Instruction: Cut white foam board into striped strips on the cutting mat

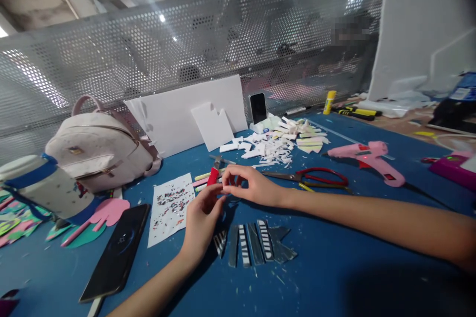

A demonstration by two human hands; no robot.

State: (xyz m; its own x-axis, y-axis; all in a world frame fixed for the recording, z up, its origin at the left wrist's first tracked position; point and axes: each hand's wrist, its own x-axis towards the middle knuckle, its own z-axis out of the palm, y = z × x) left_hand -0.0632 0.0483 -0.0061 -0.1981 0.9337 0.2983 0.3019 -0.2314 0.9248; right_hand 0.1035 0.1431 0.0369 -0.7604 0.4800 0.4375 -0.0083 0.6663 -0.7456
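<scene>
My left hand (203, 218) and my right hand (255, 185) meet above the blue table, fingertips pinched close together. Whatever lies between them is too small or hidden to make out. Just beyond the fingers is a red-handled cutter (213, 177), partly covered by my hands, near several pastel strips (201, 183). Below my right hand lies a row of flat dark pieces: plain dark strips (233, 246), white-striped strips (244, 245) and a notched end piece (283, 244). A small striped triangular piece (220, 243) sits beside my left wrist.
Left are a paper with dark specks (169, 208), a phone (117, 250), a tumbler (48, 188) and a backpack (98, 146). Behind stand white boards (186, 113) and a scrap heap (275, 143). Right are red-handled scissors (323, 176) and a corded pink glue gun (372, 158).
</scene>
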